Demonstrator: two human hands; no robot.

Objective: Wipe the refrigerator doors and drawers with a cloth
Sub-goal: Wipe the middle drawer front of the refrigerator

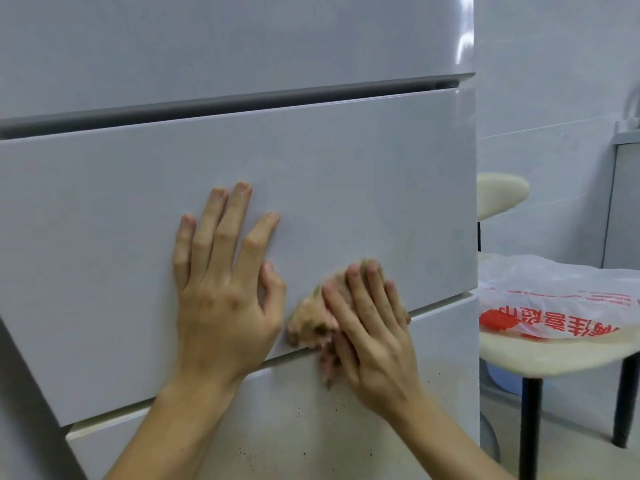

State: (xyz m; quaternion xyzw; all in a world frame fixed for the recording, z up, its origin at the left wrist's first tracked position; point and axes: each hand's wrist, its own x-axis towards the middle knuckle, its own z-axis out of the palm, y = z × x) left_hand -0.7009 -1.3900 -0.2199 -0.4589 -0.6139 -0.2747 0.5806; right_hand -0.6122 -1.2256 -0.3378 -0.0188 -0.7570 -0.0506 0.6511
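Left hand (221, 289): fingers spread flat, bracing middle drawer (346, 188);
Right hand (370, 327): straight fingers press cloth (308, 320) along its lower edge

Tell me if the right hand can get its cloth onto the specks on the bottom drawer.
Likely yes: the right hand presses the cloth just above the specks on the bottom drawer, nothing between.

The middle drawer front (346, 174) is recorded as smooth, glossy white, with light reflected; the upper door (242, 46) is finished alike. The lower drawer (311, 427) is found duller and speckled with dark spots. The cloth (308, 317) is noted as soft, nubbly fabric, though blurred. A thin, crinkled, translucent plastic bag (554, 292) is seen on a matt cream surface (554, 355)
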